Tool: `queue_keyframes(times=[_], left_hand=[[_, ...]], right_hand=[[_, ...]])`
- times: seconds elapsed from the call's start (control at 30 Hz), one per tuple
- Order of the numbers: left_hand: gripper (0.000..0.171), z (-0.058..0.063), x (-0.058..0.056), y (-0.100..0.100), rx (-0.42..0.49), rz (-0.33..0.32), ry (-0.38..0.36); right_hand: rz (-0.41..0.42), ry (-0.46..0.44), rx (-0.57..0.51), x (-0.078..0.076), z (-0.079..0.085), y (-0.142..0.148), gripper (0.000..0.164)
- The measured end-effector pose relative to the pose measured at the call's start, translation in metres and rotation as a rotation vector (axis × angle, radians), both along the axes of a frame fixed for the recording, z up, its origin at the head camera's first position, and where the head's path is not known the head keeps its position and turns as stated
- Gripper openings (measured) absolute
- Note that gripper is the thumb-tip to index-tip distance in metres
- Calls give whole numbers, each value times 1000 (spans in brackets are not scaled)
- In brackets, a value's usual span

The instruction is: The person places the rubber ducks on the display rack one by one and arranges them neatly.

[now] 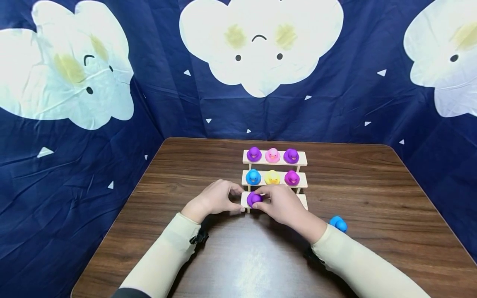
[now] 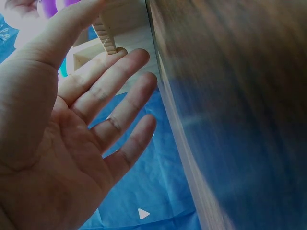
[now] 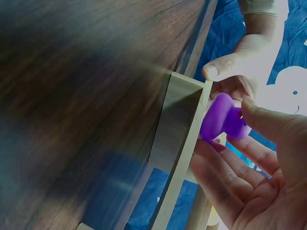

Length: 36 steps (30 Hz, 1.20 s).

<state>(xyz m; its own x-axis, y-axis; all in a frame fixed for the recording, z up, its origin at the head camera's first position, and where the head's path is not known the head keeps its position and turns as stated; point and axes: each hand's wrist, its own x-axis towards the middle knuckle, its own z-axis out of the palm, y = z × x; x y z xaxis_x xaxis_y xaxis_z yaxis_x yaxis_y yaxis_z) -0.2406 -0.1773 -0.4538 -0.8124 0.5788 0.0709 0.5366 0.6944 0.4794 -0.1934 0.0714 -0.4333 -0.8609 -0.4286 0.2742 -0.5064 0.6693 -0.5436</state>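
Note:
A three-step wooden stand stands near the table's middle, with small rubber ducks on its steps. My right hand pinches a purple rubber duck between thumb and fingers at the left end of the lowest step. The duck's base is at the step's surface. Beside that same end is my left hand, thumb at the front corner and fingers fairly straight along the stand's side. In the left wrist view the left hand's palm holds nothing. Part of the lowest step is hidden behind my right hand.
Purple, pink and purple ducks sit on the top step. The middle step carries blue, yellow and magenta-purple ones. A loose blue duck lies on the wooden table beside my right forearm. A dark blue cloud-print curtain surrounds the table.

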Motion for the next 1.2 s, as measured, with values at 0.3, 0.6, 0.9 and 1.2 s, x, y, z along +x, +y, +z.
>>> queue_keyframes(times=[0.3,0.6,0.9,1.2], left_hand=[[37,0,1,1,8,9,-14],[39,1,2,1,-3,7,-12],[40,1,2,1,-10,12,-14],[41,-1,0,0,-11,9,-5]], right_hand=[[-28,53,102,0,1,-11,25],[-19,161,196,2,-2,-15,29],[-5,182,193,2,-3,-14,29],[17,162,153,1,-3,-10,33]])
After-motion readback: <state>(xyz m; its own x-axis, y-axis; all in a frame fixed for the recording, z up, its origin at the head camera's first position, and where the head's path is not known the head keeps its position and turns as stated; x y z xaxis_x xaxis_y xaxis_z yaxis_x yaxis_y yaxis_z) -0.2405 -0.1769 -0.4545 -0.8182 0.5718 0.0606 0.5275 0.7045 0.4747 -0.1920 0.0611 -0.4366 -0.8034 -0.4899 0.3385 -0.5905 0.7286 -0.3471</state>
